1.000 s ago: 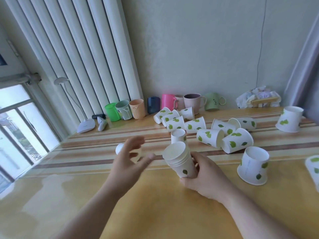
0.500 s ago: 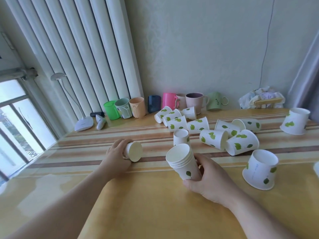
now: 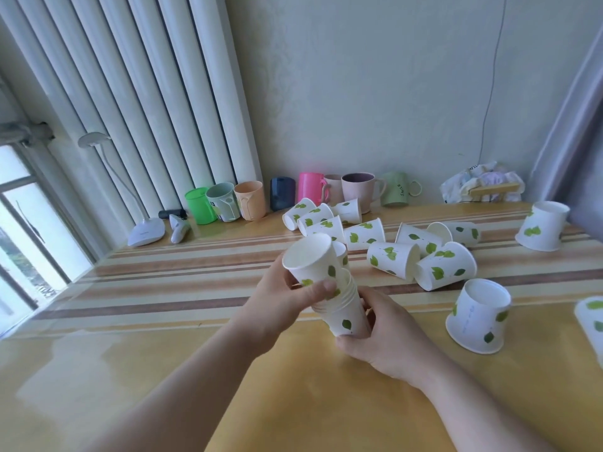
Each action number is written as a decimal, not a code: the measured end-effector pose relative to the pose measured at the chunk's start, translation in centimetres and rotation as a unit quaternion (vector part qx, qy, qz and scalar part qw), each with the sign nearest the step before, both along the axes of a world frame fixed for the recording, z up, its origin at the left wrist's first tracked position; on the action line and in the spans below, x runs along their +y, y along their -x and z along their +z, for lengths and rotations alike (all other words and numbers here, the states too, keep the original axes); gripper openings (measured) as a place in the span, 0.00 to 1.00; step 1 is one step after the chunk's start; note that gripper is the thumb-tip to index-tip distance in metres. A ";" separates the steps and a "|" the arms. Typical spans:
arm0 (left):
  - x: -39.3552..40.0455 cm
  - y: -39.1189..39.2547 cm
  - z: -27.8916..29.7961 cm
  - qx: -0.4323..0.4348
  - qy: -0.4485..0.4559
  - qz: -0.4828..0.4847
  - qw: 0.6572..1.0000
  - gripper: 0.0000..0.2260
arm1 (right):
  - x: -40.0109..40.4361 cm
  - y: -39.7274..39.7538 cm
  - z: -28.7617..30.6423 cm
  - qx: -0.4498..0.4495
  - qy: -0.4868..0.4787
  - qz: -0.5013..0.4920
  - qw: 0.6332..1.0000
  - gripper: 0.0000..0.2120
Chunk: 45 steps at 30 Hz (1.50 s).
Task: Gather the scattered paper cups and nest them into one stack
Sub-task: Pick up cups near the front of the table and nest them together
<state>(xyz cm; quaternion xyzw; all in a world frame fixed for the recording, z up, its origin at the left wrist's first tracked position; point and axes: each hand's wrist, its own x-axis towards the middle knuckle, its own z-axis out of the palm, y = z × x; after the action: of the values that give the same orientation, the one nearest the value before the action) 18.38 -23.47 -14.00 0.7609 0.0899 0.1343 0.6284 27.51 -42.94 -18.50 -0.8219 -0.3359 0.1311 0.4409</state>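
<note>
Centre frame, left hand (image 3: 287, 295) pinches a featherlight, crushable paper cup (image 3: 313, 262) mid-wall while right hand (image 3: 388, 334) wraps the stack (image 3: 346, 314)'s base.

A tilted leaf-print paper cup (image 3: 311, 261) sits half-nested in the stack (image 3: 347, 313); loose cups (image 3: 393, 261) lie scattered behind.

Left hand (image 3: 287, 296) lifted loose cup (image 3: 311, 261) off table, now seating it into stack (image 3: 346, 313).
</note>
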 end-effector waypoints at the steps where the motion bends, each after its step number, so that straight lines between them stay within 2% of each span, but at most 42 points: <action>1: -0.1 0.0 -0.3 0.012 -0.008 0.003 1.000 0.37 | 0.0 0.0 0.0 0.001 -0.003 0.000 1.000 0.24; 5: 0.0 0.2 -1.3 0.012 -0.013 -0.020 1.000 0.36 | 0.0 -0.1 -0.1 0.001 -0.010 0.004 1.000 0.27; 10: 1.9 0.4 -1.9 0.032 -0.034 -0.059 0.997 0.56 | -0.5 -0.6 0.2 0.010 -0.038 -0.015 0.999 0.26; 12: 2.4 -0.1 -2.2 0.021 -0.017 0.006 1.000 0.52 | -0.9 -1.1 0.5 0.013 -0.068 -0.040 0.997 0.24; 14: 2.4 -1.3 -2.4 0.008 0.018 0.095 0.995 0.36 | -1.2 -1.7 0.6 0.006 -0.087 -0.069 0.994 0.22; 16: 1.8 -2.9 -2.5 0.011 0.034 0.139 0.990 0.21 | -1.2 -2.0 0.5 0.009 -0.097 -0.093 0.991 0.22; 17: 1.5 -3.8 -2.4 0.015 0.031 0.141 0.989 0.22 | -1.2 -2.1 0.3 0.009 -0.098 -0.100 0.990 0.22; 23: 0.7 -7.5 -3.6 -0.029 -0.013 0.096 0.995 0.44 | -1.1 -1.9 -0.7 0.008 -0.062 -0.121 0.991 0.22; 26: 0.8 -8.0 -4.4 -0.044 -0.069 0.111 0.990 0.49 | -0.8 -1.8 -0.5 0.026 -0.049 -0.137 0.989 0.19; 28: 0.8 -8.3 -4.7 -0.028 -0.149 0.106 0.983 0.48 | -0.6 -1.6 -0.2 0.038 -0.024 -0.127 0.991 0.20; 32: 0.1 -8.2 -4.3 -0.022 -0.274 0.170 0.946 0.37 | -0.5 -1.7 0.8 0.065 0.003 -0.122 0.990 0.22; 36: 1.0 -7.4 -4.0 -0.038 -0.198 0.260 0.944 0.33 | -0.8 -2.2 0.9 0.049 0.031 -0.106 0.993 0.26; 40: 1.7 -6.1 -3.5 -0.023 -0.128 0.225 0.966 0.25 | -0.9 -1.7 0.5 0.018 0.036 -0.121 0.992 0.25; 42: 3.0 -5.4 -2.5 0.028 -0.157 0.161 0.974 0.25 | -0.7 -1.6 0.6 0.009 0.035 -0.123 0.992 0.24; 45: 4.6 -4.2 -0.8 0.122 -0.234 0.120 0.957 0.25 | -0.9 -1.6 0.5 0.005 0.038 -0.113 0.993 0.21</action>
<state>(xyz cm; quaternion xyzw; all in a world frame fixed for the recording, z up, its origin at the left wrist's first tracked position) 22.59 -18.90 -14.77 0.8810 0.2225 0.1324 0.3960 29.11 -43.83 -17.98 -0.8702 -0.2333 0.0974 0.4230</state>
